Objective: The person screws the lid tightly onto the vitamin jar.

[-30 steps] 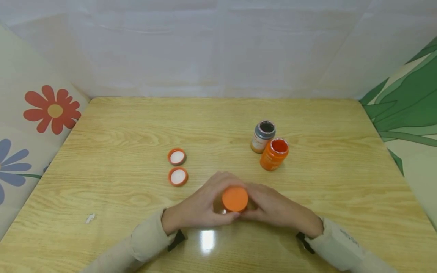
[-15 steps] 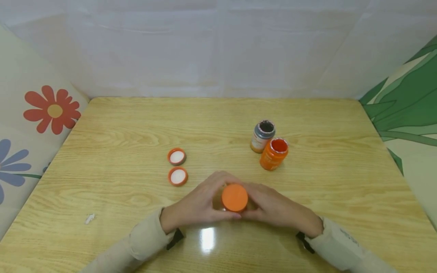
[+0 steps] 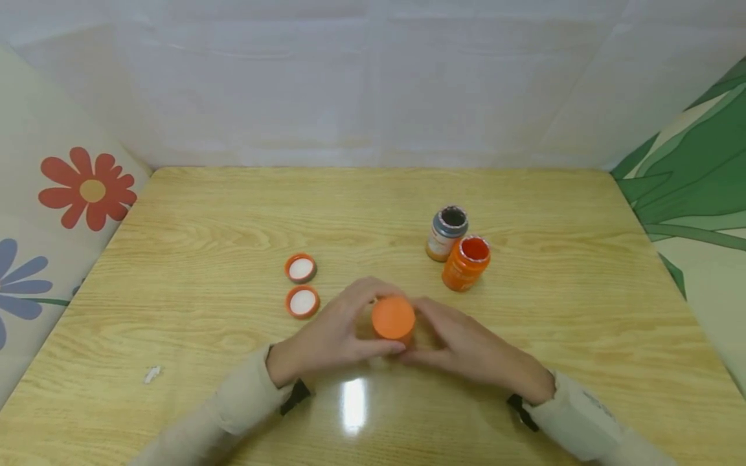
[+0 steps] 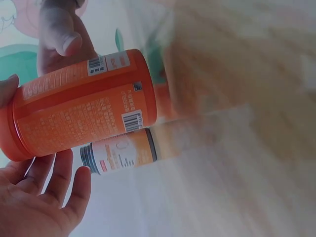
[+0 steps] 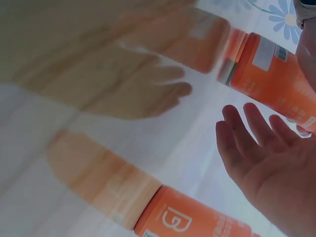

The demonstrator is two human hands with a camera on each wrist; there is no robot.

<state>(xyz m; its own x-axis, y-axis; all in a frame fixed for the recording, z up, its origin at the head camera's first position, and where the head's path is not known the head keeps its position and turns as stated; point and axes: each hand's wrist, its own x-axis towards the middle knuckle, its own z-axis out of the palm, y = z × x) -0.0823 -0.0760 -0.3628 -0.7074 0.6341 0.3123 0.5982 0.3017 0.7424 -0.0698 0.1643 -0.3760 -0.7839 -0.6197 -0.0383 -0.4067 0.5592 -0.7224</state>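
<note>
My left hand [image 3: 329, 333] holds an upright orange bottle [image 3: 393, 317] with its orange lid on, thumb on the near side and fingers on the far side. Barcodes and printed text show on the bottle [image 4: 84, 108] in the left wrist view. To its right is my right hand [image 3: 474, 346], its thumb and fingers spread beside the bottle. Seen from the right wrist, that hand [image 5: 266, 163] has its fingers extended, with a gap between them and the bottle [image 5: 271, 74]. The bottle's base is hidden in the head view.
Two uncapped jars stand beyond my right hand, a grey one [image 3: 447, 234] and an orange one [image 3: 466, 264]. To the left, two orange-rimmed lids lie inside up, one [image 3: 300, 268] behind the other [image 3: 302, 302]. The wooden table [image 3: 204, 259] meets a white wall at the back.
The orange bottle has moved slightly away from the body and to the left with my left hand. My right hand's fingers have spread and come away from the bottle.
</note>
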